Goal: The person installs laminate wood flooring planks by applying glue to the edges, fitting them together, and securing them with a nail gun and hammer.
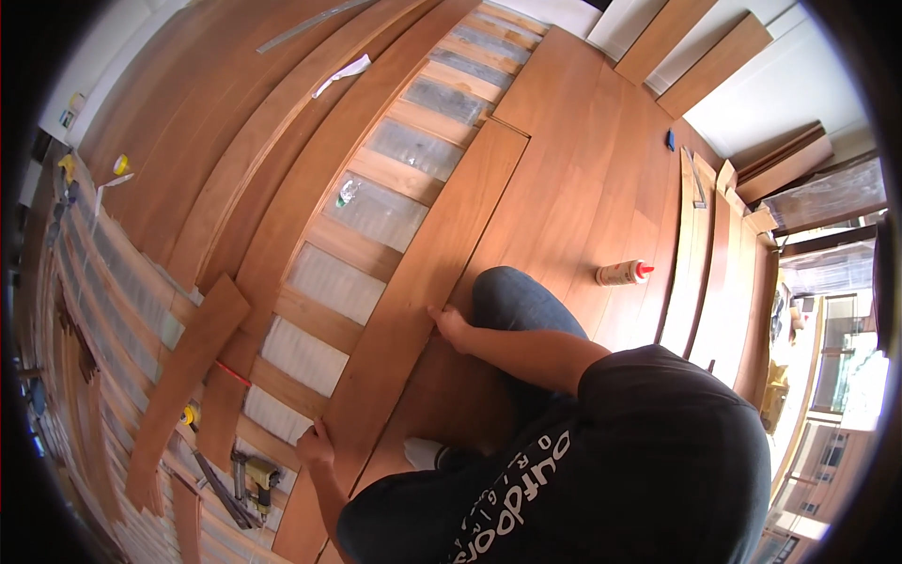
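Note:
A long brown wooden floorboard (413, 291) lies at a slant in front of me across pale joists. It rests beside the laid floor, with a narrow dark gap along its near right side. My left hand (317, 446) is closed on the board's left edge, close to its near end. Farther along, my right hand (451, 326) grips the opposite edge, its thumb on top and its other fingers partly hidden. To the left, a nail gun (259, 476) lies among the joists. A glue bottle (622, 273) with a red cap lies on the finished floor to the right.
Wooden joists (352, 240) with silvery sheeting between them run left of the board. Loose planks (193, 385) lie farther left. More boards (719, 61) lean near the far wall. A metal square (697, 183) and a blue object (671, 140) lie at the right.

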`<action>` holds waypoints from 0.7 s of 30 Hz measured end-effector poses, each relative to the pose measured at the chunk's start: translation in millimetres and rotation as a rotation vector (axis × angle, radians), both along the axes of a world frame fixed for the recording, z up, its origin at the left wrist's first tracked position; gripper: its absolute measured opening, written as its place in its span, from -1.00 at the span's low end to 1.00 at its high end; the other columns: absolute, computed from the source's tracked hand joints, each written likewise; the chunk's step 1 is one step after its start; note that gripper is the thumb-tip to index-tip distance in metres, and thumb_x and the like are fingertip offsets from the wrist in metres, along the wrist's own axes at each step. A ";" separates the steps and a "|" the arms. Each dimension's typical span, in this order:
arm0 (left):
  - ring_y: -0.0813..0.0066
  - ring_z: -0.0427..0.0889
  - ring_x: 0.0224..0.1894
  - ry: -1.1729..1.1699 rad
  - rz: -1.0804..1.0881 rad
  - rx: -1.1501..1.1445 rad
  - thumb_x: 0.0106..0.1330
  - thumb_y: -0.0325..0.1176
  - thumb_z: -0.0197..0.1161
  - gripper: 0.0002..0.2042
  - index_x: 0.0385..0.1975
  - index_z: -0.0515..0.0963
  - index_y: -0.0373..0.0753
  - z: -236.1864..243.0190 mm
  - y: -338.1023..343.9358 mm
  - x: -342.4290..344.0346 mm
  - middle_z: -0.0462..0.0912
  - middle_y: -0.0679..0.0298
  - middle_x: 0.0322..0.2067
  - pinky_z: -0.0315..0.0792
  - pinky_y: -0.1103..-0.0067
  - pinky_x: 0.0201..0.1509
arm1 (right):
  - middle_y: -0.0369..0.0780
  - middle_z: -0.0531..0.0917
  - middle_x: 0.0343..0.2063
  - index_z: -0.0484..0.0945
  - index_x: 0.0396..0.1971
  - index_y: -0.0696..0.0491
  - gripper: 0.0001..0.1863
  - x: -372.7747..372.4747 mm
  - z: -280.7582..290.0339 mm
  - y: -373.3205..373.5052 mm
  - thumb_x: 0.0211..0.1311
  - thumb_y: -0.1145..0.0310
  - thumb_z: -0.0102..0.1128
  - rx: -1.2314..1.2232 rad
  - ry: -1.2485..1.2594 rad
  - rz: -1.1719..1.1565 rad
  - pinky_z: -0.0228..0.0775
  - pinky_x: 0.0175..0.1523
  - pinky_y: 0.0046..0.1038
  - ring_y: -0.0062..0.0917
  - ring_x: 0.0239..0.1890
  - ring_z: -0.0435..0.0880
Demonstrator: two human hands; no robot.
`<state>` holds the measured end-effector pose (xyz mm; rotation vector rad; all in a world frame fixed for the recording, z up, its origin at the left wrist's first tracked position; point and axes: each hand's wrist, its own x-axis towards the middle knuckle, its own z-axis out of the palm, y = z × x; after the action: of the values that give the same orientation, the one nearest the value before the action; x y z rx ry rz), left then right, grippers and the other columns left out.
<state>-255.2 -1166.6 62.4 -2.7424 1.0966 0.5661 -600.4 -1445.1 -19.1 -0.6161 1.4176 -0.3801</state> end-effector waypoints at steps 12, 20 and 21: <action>-0.19 0.73 -0.29 -0.020 -0.028 -0.062 0.54 0.13 -0.12 -0.40 -0.30 0.78 -0.20 -24.6 -1.2 -13.5 0.75 -0.10 -0.39 0.59 0.04 -0.15 | -0.08 0.78 -0.26 0.66 -0.10 0.17 -0.50 -25.5 52.4 28.4 0.50 -0.04 0.09 -0.074 0.148 0.925 0.54 -0.01 -0.23 -0.24 -0.22 0.75; -0.25 0.71 -0.31 0.049 -0.059 -0.032 0.56 0.10 -0.12 -0.37 -0.40 0.75 -0.31 -54.3 -1.0 -6.8 0.71 -0.18 -0.43 0.58 0.02 -0.14 | -0.02 0.74 -0.30 0.67 -0.22 0.14 -0.58 -24.4 83.7 35.5 0.47 0.03 0.14 -0.362 0.124 1.141 0.53 0.04 -0.18 -0.07 -0.19 0.71; -0.27 0.71 -0.31 0.047 -0.065 -0.011 0.57 0.10 -0.14 -0.35 -0.42 0.74 -0.33 -57.0 -0.6 -5.2 0.71 -0.19 -0.44 0.58 0.01 -0.14 | -0.02 0.74 -0.30 0.67 -0.22 0.14 -0.58 -23.7 90.6 30.1 0.47 0.03 0.14 -0.387 0.111 1.133 0.53 0.04 -0.18 -0.07 -0.19 0.71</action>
<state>-260.5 -1167.2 5.5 -2.7047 1.1984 0.6194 -624.0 -1415.0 71.5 -1.6414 0.8937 0.3049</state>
